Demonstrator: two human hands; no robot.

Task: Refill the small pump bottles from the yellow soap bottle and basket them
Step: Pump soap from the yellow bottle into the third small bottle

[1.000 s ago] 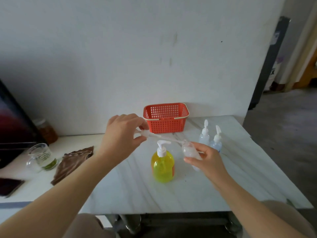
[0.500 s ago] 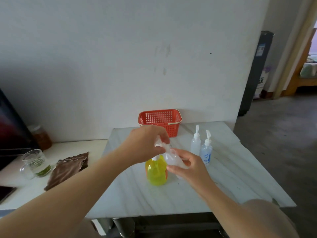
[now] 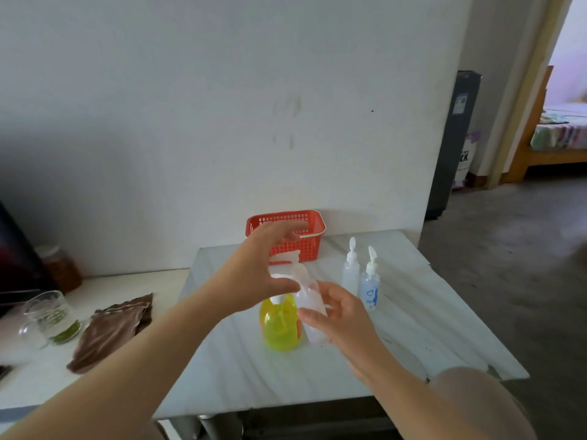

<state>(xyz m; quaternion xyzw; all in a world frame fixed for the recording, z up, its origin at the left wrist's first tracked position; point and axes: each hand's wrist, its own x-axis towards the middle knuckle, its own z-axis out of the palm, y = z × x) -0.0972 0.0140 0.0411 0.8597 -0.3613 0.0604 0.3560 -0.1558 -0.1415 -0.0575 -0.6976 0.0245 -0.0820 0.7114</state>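
Head view: both hands meet at centre frame, above the table (image 3: 413,328).
Right hand (image 3: 341,319): fingers wrapped round the small clear bottle (image 3: 313,308). It is held tilted, base low, just right of the yellow soap bottle (image 3: 281,328). Can't tell if the two touch.
Left hand (image 3: 260,274): thumb and fingers curled onto the white pump top (image 3: 287,258) at that small bottle's neck. It's motion-blurred, so can't tell how firm the pinch is.
Plain spare bottle (image 3: 350,274): upright, right of centre, pump on, not basketed.
Labelled spare bottle (image 3: 370,285): upright just beside it, blue print, same state.
Basket (image 3: 314,223): red, upper centre against the wall, partly behind the left hand. Inside not visible.
Step (my read): working the pump top at the small bottle's neck.
Risk 1: bottle is tilted, so a loose top could let liquid run onto the table.
Risk 2: left wrist sits right over the yellow bottle's pump. A careless pull could tip it.
Risk 3: smooth plastic held by one hand, so twisting the top may spin the bottle in the palm.
Risk 4: a wide elbow swing right could clip the two spares.
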